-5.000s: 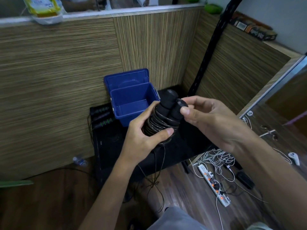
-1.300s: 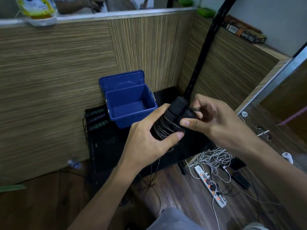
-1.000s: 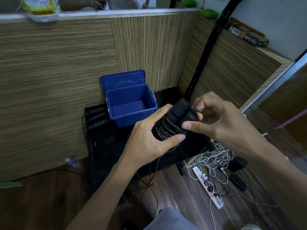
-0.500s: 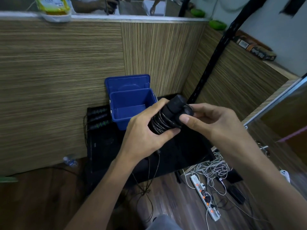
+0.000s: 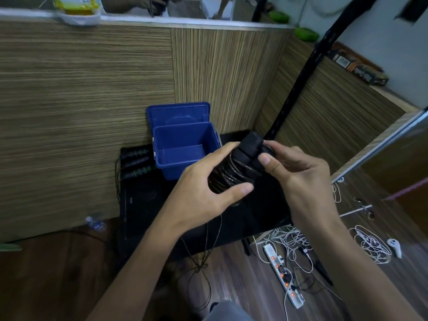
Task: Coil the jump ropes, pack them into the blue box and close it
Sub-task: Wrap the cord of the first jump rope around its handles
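A black jump rope (image 5: 234,169), its cord wound round its two handles, is held in front of me above a black table (image 5: 148,205). My left hand (image 5: 203,193) grips the coiled bundle from below. My right hand (image 5: 294,170) pinches the handle ends at the top. A loose length of cord hangs down below the bundle. The blue box (image 5: 185,150) stands open and looks empty at the back of the table, its lid up against the wooden wall. Beside its left side lie more jump rope handles (image 5: 135,162), black with green rings.
Wooden panel walls close in the back and right. A black pole (image 5: 298,72) leans behind the table. On the floor at the right lie a white power strip (image 5: 283,276), tangled white cables (image 5: 368,244) and a small white device. A plastic bottle (image 5: 95,222) lies at the left.
The bundle and both hands have stayed together in front of the box; my right fingers have shifted on the handle ends. My view has tilted up a little.
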